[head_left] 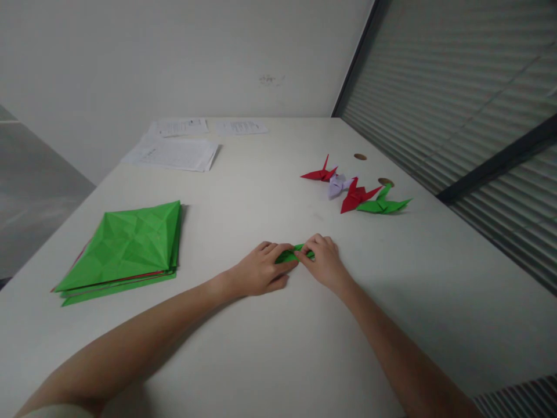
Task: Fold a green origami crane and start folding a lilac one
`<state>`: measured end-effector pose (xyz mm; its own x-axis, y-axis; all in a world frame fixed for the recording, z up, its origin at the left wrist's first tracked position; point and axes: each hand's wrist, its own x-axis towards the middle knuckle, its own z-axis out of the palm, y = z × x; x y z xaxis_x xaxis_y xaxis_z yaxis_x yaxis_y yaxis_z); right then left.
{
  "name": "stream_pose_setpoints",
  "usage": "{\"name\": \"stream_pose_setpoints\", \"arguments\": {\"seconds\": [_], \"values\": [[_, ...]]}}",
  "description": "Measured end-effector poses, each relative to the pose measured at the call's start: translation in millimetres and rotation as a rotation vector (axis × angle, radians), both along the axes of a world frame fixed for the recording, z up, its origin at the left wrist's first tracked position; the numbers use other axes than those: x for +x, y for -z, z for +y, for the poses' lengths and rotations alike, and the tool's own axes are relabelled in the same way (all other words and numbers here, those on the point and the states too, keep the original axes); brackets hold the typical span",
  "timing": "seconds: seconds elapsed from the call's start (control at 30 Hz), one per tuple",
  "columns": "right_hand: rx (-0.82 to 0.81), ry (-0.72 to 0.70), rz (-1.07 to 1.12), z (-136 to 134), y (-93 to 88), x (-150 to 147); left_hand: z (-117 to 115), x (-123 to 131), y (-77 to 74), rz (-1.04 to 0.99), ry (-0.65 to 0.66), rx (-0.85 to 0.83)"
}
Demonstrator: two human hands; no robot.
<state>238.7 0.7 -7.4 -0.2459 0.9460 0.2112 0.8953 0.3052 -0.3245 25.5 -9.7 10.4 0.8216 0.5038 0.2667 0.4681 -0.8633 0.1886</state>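
Observation:
Both my hands meet at the middle of the white table (270, 348). My left hand (261, 270) and my right hand (324, 261) press and pinch a small folded piece of green paper (292, 253) between their fingertips. The fingers of both hands are curled closed on it, and most of the paper is hidden under them. To the left lies a stack of creased square sheets (126, 247), green on top with red edges showing beneath.
Several finished paper cranes sit at the right: a red one (321, 172), a lilac one (338, 186), another red one (357, 196) and a green one (383, 204). Printed white papers (174, 152) lie at the far edge. Window blinds (456, 98) run along the right.

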Motion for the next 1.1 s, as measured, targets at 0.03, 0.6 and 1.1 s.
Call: {"name": "stream_pose_setpoints", "arguments": {"seconds": [0.03, 0.6, 1.1], "values": [[0.006, 0.008, 0.004, -0.6, -0.6, -0.6, 0.1, -0.2, 0.0, 0.0, 0.002, 0.0], [0.032, -0.012, 0.151, -0.4, 3.9, 14.3, -0.3, -4.0, 4.7, -0.051, -0.026, -0.052], [0.048, 0.091, 0.052, -4.7, 4.8, 4.1, 0.6, -2.4, 5.0, -0.06, -0.011, -0.063]]}}
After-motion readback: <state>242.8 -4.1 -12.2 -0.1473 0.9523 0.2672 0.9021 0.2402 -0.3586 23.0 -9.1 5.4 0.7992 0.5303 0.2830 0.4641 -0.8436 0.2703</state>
